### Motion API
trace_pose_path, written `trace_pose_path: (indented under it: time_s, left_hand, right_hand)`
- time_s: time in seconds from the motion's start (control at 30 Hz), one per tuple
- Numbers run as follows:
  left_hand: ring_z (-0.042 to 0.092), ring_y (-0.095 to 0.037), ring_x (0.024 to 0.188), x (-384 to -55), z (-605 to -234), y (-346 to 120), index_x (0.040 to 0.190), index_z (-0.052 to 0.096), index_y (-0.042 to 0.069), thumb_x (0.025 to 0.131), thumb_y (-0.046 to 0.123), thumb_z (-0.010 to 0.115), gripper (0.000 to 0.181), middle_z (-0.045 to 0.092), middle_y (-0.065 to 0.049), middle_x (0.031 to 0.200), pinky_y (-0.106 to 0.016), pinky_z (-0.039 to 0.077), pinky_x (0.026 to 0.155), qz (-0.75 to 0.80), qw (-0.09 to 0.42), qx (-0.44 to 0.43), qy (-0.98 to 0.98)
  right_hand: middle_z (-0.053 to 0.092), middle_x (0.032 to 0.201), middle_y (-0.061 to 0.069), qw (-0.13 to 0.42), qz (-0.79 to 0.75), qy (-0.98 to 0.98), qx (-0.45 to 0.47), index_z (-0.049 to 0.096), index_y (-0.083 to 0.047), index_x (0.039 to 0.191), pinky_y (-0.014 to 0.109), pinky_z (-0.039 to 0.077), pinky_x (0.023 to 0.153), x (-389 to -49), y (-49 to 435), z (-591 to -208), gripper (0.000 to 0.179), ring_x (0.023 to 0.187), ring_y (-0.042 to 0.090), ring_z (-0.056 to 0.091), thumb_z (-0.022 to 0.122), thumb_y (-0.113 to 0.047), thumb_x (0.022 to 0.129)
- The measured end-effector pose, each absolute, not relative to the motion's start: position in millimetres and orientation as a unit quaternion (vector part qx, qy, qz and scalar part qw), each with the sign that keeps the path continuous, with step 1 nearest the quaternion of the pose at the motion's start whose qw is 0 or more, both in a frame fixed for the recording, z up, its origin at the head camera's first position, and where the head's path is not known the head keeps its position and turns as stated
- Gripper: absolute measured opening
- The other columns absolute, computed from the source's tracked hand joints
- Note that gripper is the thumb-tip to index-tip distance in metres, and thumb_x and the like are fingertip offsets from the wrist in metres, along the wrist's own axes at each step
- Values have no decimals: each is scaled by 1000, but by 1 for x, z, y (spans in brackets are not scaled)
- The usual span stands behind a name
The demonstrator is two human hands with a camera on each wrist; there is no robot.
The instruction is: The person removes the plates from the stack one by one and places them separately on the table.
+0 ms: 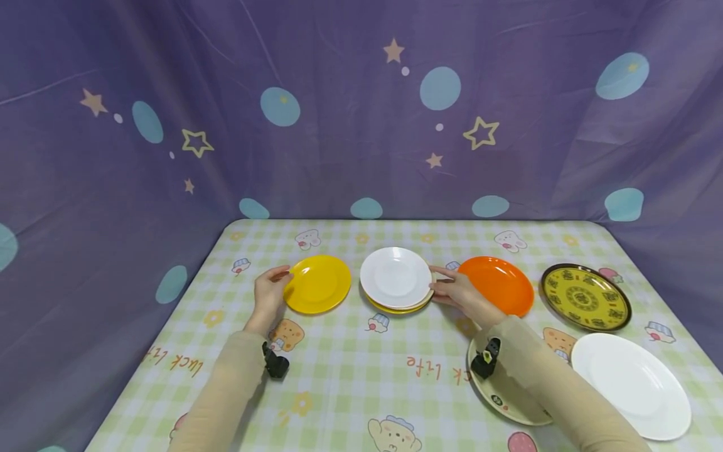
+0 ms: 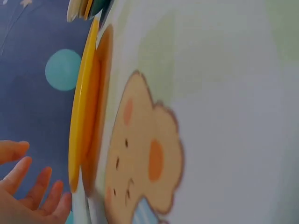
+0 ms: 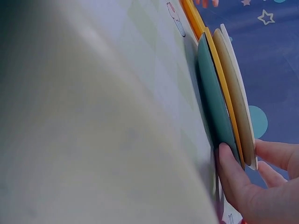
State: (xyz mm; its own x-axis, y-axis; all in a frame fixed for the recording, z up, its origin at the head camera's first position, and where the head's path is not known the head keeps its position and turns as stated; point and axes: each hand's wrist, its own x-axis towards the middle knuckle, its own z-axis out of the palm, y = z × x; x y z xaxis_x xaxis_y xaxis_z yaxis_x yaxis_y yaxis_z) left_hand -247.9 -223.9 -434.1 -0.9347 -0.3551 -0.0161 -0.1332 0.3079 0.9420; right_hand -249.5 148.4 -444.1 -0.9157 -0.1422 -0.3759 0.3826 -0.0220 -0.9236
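Note:
My right hand (image 1: 456,292) grips a stack of small plates at its right edge, with the thumb low on the rim and fingers along the upper side. On top lies a white plate (image 1: 395,276). Below it the right wrist view shows a cream plate (image 3: 236,93), a thin yellow plate (image 3: 223,79) and a dark green plate (image 3: 211,88) at the bottom. A separate yellow plate (image 1: 319,285) lies to the left of the stack. Beside its left rim is my left hand (image 1: 269,294), fingers spread and holding nothing in the left wrist view (image 2: 37,198).
Right of the stack lies an orange plate (image 1: 499,282), then a dark-rimmed yellow patterned plate (image 1: 584,298). Nearer me are a large white plate (image 1: 627,383) and a cream plate (image 1: 487,386), partly under my right forearm. A purple curtain (image 1: 361,163) hangs behind the checked tablecloth (image 1: 339,383).

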Motion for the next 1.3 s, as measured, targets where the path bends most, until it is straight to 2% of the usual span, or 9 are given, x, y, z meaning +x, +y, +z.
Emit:
trace_pose_path:
  time_s: [0.1, 0.3, 0.57, 0.8, 1.0, 1.17, 1.3]
  left_hand:
    - [49, -28, 106, -247, -431, -217, 112, 56, -3, 85, 4, 55, 29, 54, -20, 114, -35, 42, 93, -570, 105, 130, -805]
    - [52, -28, 103, -248, -426, -202, 111, 58, -4, 85, 7, 57, 28, 57, -19, 111, -35, 45, 88, -554, 95, 87, -823]
    - [54, -25, 94, -248, -427, -181, 110, 59, -3, 84, 8, 58, 28, 60, -18, 105, -21, 47, 73, -561, 64, 59, -823]
    - [59, -34, 88, -250, -429, -159, 112, 57, -6, 83, 5, 57, 31, 59, -21, 101, -37, 52, 76, -611, 20, 50, -790]
    - [60, -33, 85, -250, -434, -142, 113, 56, -7, 83, 3, 56, 31, 57, -18, 97, -35, 53, 76, -643, -13, 56, -764]
    - [61, -27, 80, -251, -438, -132, 113, 54, -9, 83, 0, 54, 32, 58, -22, 97, -36, 53, 74, -657, -28, 39, -752]
    - [61, -28, 79, -252, -439, -126, 114, 53, -10, 82, -1, 55, 33, 58, -21, 94, -38, 53, 74, -664, -35, 30, -746]
  right_hand:
    - [52, 95, 12, 185, -708, 676, 87, 36, -6, 135, 38, 48, 85, -249, 149, -444, 53, 73, 11, 60, 52, 2, 86]
    - [51, 95, 13, 182, -712, 673, 86, 34, -5, 136, 38, 48, 84, -250, 149, -445, 55, 72, 12, 60, 53, 3, 85]
    - [53, 93, 12, 185, -713, 671, 88, 35, -5, 135, 39, 48, 85, -249, 148, -444, 54, 72, 12, 60, 53, 2, 85]
    - [53, 95, 12, 185, -708, 675, 93, 37, -6, 134, 38, 49, 84, -250, 149, -445, 53, 71, 12, 60, 54, 2, 85]
    - [52, 96, 12, 186, -707, 676, 91, 36, -5, 135, 38, 49, 83, -250, 149, -445, 54, 71, 12, 61, 54, 2, 85]
    - [52, 95, 12, 184, -705, 679, 92, 37, -6, 135, 37, 50, 82, -250, 148, -445, 53, 70, 12, 61, 54, 2, 85]
    - [51, 96, 12, 184, -704, 679, 94, 37, -6, 135, 37, 50, 82, -250, 148, -445, 53, 70, 12, 60, 54, 2, 85]
